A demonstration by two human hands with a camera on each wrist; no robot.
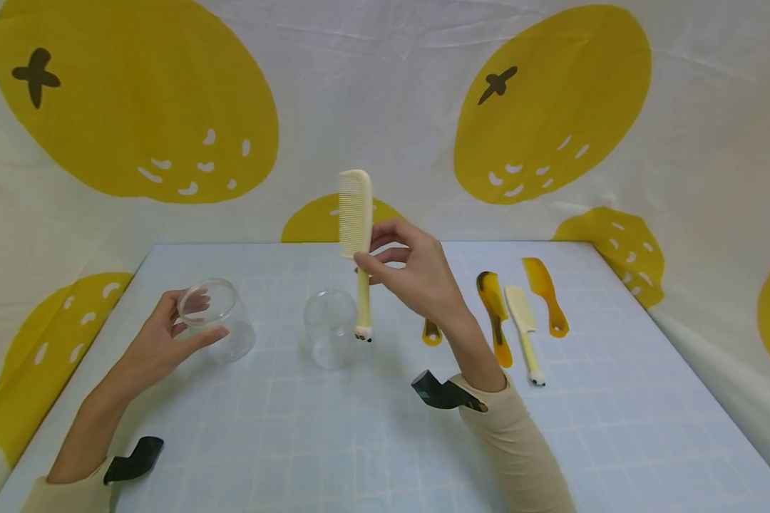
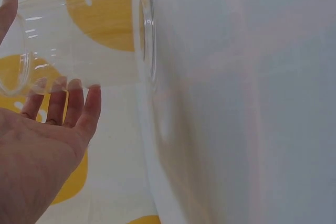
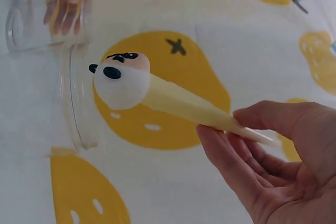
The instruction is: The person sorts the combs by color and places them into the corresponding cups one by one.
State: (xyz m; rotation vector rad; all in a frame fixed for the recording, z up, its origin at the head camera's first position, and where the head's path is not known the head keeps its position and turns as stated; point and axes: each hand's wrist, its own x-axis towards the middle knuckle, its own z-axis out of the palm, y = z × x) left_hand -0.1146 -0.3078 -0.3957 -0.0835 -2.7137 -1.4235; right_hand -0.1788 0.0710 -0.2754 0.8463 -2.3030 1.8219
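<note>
My right hand [image 1: 411, 274] pinches a cream comb [image 1: 357, 206] between thumb and fingers, close to where the teeth stop and the handle starts. The comb is up in the air, with its teeth at the top. The low end of the handle has a little white head [image 3: 123, 87] with black spots. That head is just beside the mouth of the middle glass [image 1: 330, 345], and outside it.

The fingers of my left hand [image 1: 157, 345] curve wide around the left glass [image 1: 227, 335], thumb on the near side and the rest on the far side. I can see through both glasses.

Past my right arm, three more combs lie on the pale blue worktop [image 1: 282, 456]: a brown and yellow comb [image 1: 493, 299], a pale comb [image 1: 520, 310] and an orange comb [image 1: 540, 281]. A yellow-brown handle [image 1: 432, 333] with a hole pokes out beside my right wrist; my hand hides the rest. Behind everything is a white cloth [image 1: 372, 92] with big yellow fruits.
</note>
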